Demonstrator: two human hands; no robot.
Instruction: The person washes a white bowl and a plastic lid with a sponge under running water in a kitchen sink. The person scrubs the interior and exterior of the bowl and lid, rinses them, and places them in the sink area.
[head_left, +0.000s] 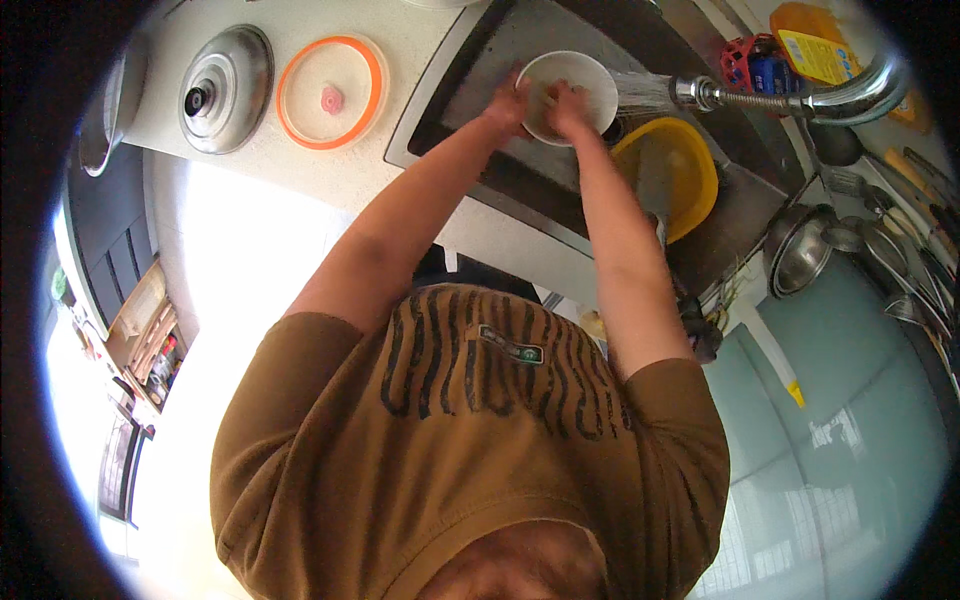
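Observation:
Over the metal sink, my left hand grips the left rim of a round white bowl. My right hand reaches inside the bowl, its fingers against the inner surface; they look blurred, and whether they hold anything is hidden. Water sprays from the chrome faucet close to the bowl's right side. Below the faucet a yellow plastic basin stands in the sink, near my right forearm.
On the counter to the left lie a metal pot lid and a clear lid with an orange ring. Stacked metal bowls and hanging utensils are at the right. A yellow-labelled bottle stands behind the faucet.

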